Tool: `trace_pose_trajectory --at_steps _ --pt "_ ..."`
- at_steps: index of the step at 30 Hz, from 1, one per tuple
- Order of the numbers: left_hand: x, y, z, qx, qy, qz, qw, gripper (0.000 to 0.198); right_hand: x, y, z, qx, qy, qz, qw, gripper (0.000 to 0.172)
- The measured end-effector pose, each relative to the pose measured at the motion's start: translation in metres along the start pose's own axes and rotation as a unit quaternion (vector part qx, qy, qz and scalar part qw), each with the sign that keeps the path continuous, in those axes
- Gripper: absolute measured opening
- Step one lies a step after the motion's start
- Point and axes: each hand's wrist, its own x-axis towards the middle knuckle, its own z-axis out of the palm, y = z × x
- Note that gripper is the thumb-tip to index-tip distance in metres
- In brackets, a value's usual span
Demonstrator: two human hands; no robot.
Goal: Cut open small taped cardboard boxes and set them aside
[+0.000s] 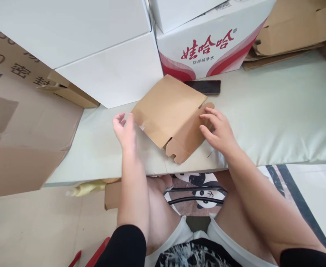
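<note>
Dark printed shirt (192,256) nearest camera, then the pale tabletop (263,111), with the brown cardboard carton (170,109) sitting skewed near mid-front edge, side panel (190,133) to its right. Left hand (125,131) is loosely curled with a thumb-finger gap, right at the carton's left corner, contact unclear; right hand (220,129) is half-open, fingertips apparently on the side panel, neither gripping. Should be light, fairly stiff, easily creased: take it by opposite edges, not the notched flap (177,149).
</note>
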Motion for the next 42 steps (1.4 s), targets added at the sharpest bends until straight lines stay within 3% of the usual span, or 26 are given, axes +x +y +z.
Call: trace_pose_trajectory --at_steps 2,6,9,12,16,19,22,25,28,31,34,36,38,40,42 --pt "0.025 -0.022 0.011 -0.023 0.018 -0.048 0.998 0.046 0.000 0.001 0.002 -0.026 0.023 0.029 0.999 0.041" --pt "0.046 -0.035 0.018 -0.111 -0.083 -0.119 0.983 0.055 0.001 0.005 0.001 -0.073 0.024 0.074 0.994 0.055" --pt "0.039 -0.031 0.022 -0.179 -0.128 -0.140 0.966 0.050 0.002 0.009 -0.001 -0.069 0.005 0.077 0.995 0.059" --pt "0.022 -0.025 0.026 -0.241 -0.189 -0.169 0.937 0.039 0.003 0.015 -0.003 -0.070 0.001 0.077 0.995 0.053" --pt "0.001 -0.016 0.020 -0.237 -0.241 -0.227 0.913 0.025 0.005 0.018 -0.007 -0.081 -0.016 0.098 0.992 0.051" --pt "-0.005 -0.009 0.004 -0.250 -0.248 -0.182 0.918 0.020 0.006 0.016 -0.009 -0.048 -0.014 0.116 0.992 0.066" --pt "-0.003 -0.004 -0.011 -0.263 -0.217 -0.108 0.934 0.020 0.009 0.013 -0.009 0.059 0.028 0.126 0.990 0.089" --pt "0.000 -0.005 -0.013 -0.299 -0.184 -0.083 0.933 0.020 0.010 0.007 -0.009 0.278 0.060 0.152 0.947 0.101" --pt "-0.001 -0.010 -0.002 -0.347 -0.164 -0.109 0.917 0.018 0.007 0.001 -0.010 0.471 -0.011 0.188 0.862 0.085" --pt "-0.005 -0.011 0.011 -0.368 -0.161 -0.163 0.901 0.018 0.000 -0.003 -0.011 0.506 -0.111 0.221 0.826 0.068" --pt "-0.010 -0.008 0.018 -0.383 -0.157 -0.217 0.884 0.019 -0.009 -0.004 -0.013 0.495 -0.123 0.233 0.828 0.064" --pt "-0.012 -0.003 0.017 -0.394 -0.163 -0.254 0.868 0.018 -0.014 -0.005 -0.020 0.486 -0.092 0.223 0.840 0.061" --pt "-0.012 0.002 0.013 -0.395 -0.174 -0.297 0.852 0.018 -0.017 -0.008 -0.033 0.471 -0.017 0.212 0.856 0.059" --pt "-0.011 0.006 0.008 -0.389 -0.169 -0.333 0.842 0.023 -0.020 -0.014 -0.052 0.459 0.119 0.205 0.856 0.058" --pt "-0.009 0.008 0.003 -0.379 -0.154 -0.351 0.842 0.024 -0.022 -0.022 -0.076 0.449 0.279 0.180 0.830 0.057"
